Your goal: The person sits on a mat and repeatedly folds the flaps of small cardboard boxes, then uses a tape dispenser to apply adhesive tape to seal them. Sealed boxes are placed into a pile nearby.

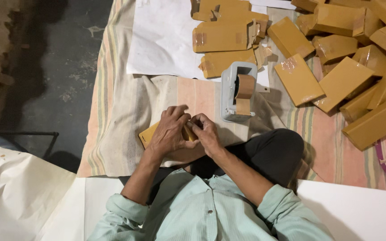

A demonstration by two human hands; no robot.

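Note:
My left hand (169, 130) and my right hand (207, 133) meet over a small flat brown cardboard box (148, 134) that rests on the striped cloth in front of my lap. Both hands grip it, fingers curled at its right end; most of the box is hidden under them. Just beyond my right hand stands a grey tape dispenser (237, 91) with a roll of brown tape.
A heap of taped brown boxes (358, 58) lies at the right, several flatter ones (224, 38) on a white sheet (161, 40) ahead. Dark floor (45, 67) lies left of the striped cloth (117, 116). My bent knee (278, 151) is at the right.

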